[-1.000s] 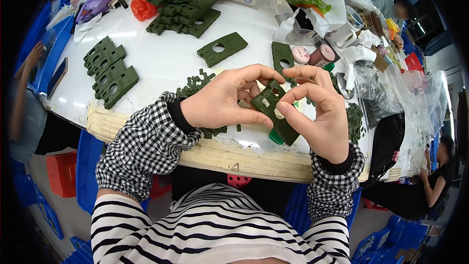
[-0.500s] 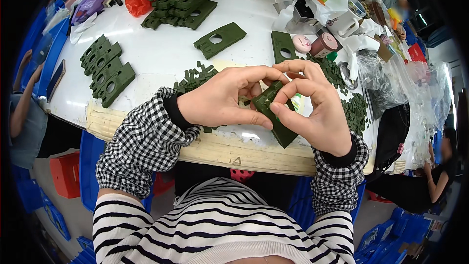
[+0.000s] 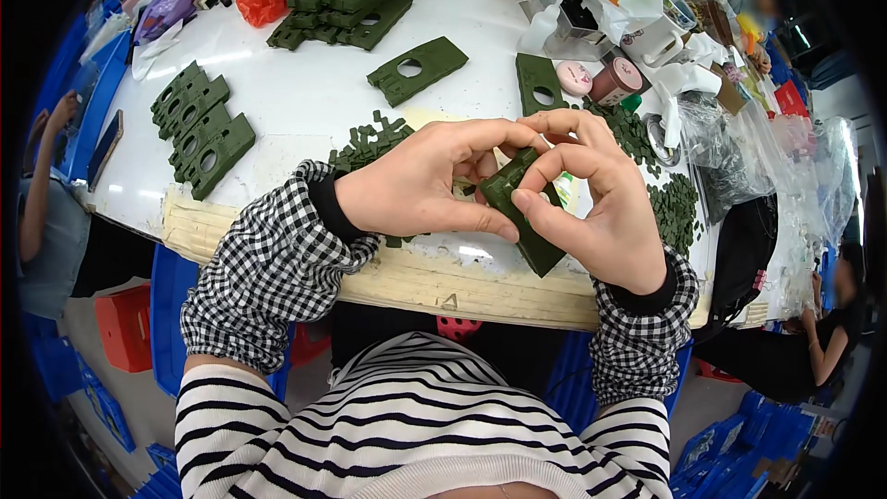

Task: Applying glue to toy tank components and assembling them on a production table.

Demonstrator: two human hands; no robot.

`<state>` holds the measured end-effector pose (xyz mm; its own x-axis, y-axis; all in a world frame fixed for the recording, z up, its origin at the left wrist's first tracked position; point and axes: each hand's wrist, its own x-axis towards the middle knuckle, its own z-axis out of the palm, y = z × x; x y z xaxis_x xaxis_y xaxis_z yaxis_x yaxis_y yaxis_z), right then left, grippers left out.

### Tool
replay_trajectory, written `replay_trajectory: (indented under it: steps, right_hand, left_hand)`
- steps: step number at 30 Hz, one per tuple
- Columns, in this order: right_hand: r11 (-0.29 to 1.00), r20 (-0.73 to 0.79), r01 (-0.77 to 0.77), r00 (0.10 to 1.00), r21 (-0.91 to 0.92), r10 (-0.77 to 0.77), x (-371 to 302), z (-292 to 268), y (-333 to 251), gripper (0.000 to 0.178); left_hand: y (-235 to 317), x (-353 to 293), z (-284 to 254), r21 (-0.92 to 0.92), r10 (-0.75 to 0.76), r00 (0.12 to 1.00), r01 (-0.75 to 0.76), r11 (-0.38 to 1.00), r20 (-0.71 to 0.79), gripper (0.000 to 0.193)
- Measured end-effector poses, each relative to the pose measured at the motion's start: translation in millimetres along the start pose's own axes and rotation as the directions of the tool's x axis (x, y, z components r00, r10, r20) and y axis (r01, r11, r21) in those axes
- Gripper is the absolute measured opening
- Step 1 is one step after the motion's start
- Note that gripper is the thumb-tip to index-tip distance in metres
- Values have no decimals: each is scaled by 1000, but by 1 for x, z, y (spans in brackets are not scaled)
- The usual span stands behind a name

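Between both hands, just above the table's near edge, is a dark green plastic part (image 3: 538, 249) like a toy tank hull, tilted on its side. My left hand (image 3: 420, 180) grips its left end, thumb along the near side and fingers curled behind. My right hand (image 3: 605, 203) pinches its upper edge with thumb and forefinger. The fingertips hide much of the part, and whether a small piece is between them cannot be seen. Loose small green pieces (image 3: 370, 143) lie beyond my left wrist; another pile of small green pieces (image 3: 673, 212) lies beside my right wrist.
A flat green hull plate (image 3: 418, 71) with a round hole lies ahead, another green plate (image 3: 536, 83) right of it. Joined hull plates (image 3: 203, 134) lie left, and a green stack (image 3: 342, 0) at the far left. A pink-lidded jar (image 3: 615, 83), bags and boxes crowd the right side.
Both hands keep their hold on the green hull part, with only a slight shift of the fingers. At the far left, another person's hand has moved up a little.
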<state>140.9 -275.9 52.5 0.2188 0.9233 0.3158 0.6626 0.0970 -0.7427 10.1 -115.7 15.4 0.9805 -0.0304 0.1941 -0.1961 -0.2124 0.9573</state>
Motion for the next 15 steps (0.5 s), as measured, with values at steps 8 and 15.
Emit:
replay_trajectory:
  steps: [8,15]
  right_hand:
    - [1000,-18,8,1000,5,-8,0,2,1,9]
    - [1000,-26,19,999,11,-19,1,3,1,10]
  left_hand:
    - [1,0,0,29,-3,1000,3,1000,-6,69]
    - [-2,0,1,15,10,1000,-10,1000,-26,68]
